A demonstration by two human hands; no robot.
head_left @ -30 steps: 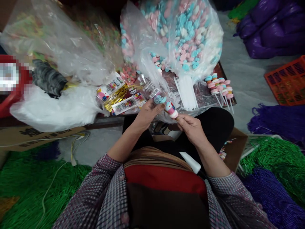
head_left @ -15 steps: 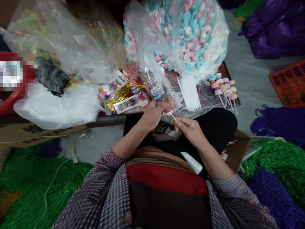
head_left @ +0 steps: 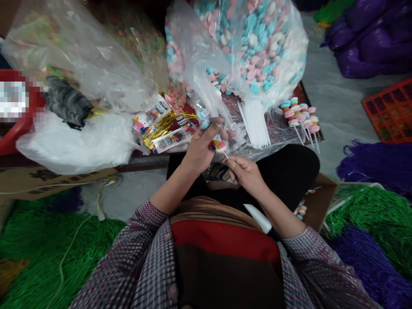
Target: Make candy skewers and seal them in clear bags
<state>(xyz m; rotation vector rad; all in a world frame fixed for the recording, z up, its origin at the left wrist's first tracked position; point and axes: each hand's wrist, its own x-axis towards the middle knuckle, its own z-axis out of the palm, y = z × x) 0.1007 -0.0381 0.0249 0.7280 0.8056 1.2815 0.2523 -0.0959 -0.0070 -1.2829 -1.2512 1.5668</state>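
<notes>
Over the table's front edge, my left hand [head_left: 200,150] is closed around a small clear printed bag [head_left: 218,143] with a candy skewer inside. My right hand [head_left: 244,170] pinches the white stick [head_left: 226,156] that comes out of the bag's lower end. Left of my hands lie gold twist ties [head_left: 156,133] and printed bags [head_left: 174,141] in a stack. To the right is a bundle of loose white sticks [head_left: 256,128]. Several candy skewers [head_left: 301,116] in pink, blue and white rest at the table's right corner, their sticks pointing toward me.
A big clear bag of pastel candies [head_left: 257,56] stands behind my hands, with another candy bag [head_left: 83,56] to the left. A white-bladed knife [head_left: 258,218] lies near my lap. An orange crate [head_left: 391,112] and green strands [head_left: 376,214] are at the right.
Both hands have shifted slightly left with the skewer. The bag's colourful print now shows around the candy, where pink candy showed before.
</notes>
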